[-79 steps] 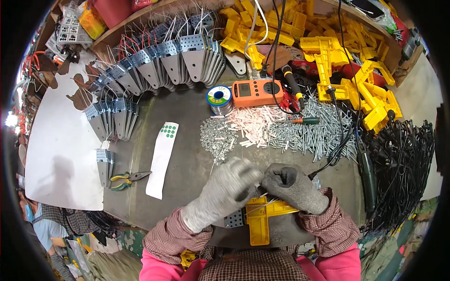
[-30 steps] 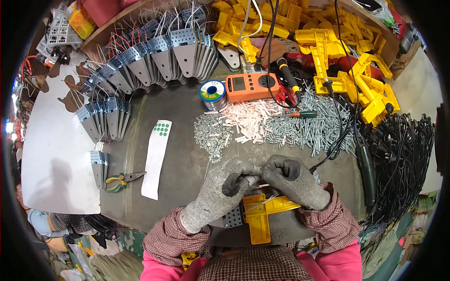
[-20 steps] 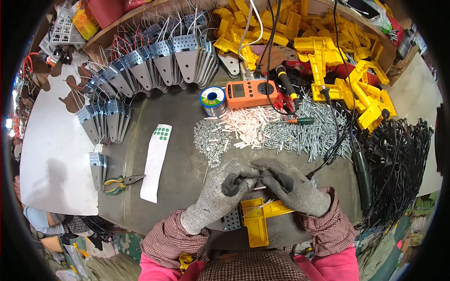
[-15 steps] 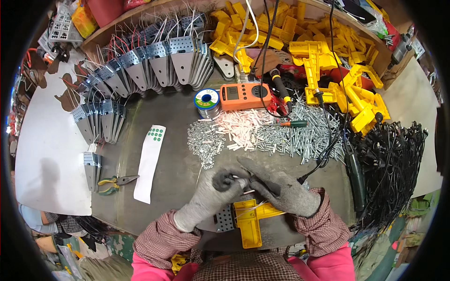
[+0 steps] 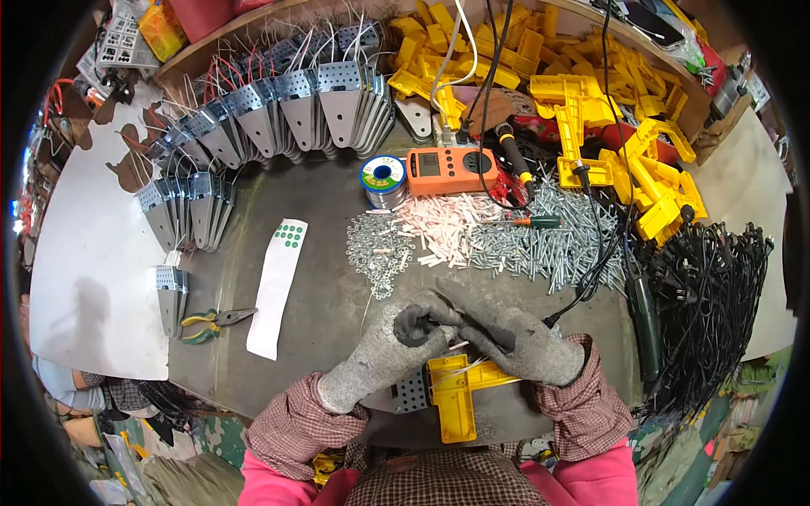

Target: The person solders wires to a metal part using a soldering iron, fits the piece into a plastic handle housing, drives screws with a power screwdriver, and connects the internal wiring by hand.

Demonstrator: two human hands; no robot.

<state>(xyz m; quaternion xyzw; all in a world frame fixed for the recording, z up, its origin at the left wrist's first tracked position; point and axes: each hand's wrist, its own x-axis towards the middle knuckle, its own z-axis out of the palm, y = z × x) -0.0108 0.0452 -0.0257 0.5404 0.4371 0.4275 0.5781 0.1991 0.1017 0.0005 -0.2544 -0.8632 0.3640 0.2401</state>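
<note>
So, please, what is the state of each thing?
Left hand: gloved, fingers curled, grip partly hidden.
Right hand: gloved, fingers mostly straight.
Yellow part: lying down.
Pliers: lying down, jaws look shut.
White strip: lying flat, mostly bare.
Spool: standing, hub up.
Screwdriver: lying, not held.
Orange device: cannot tell if on.

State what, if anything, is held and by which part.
Cannot be told: a thin white piece shows between the left hand and the right hand, but their fingers hide any hold and its place.

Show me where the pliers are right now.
In the head view, the pliers lie on the left side of the table, between the nearest metal brackets and the white paper strip.
</note>
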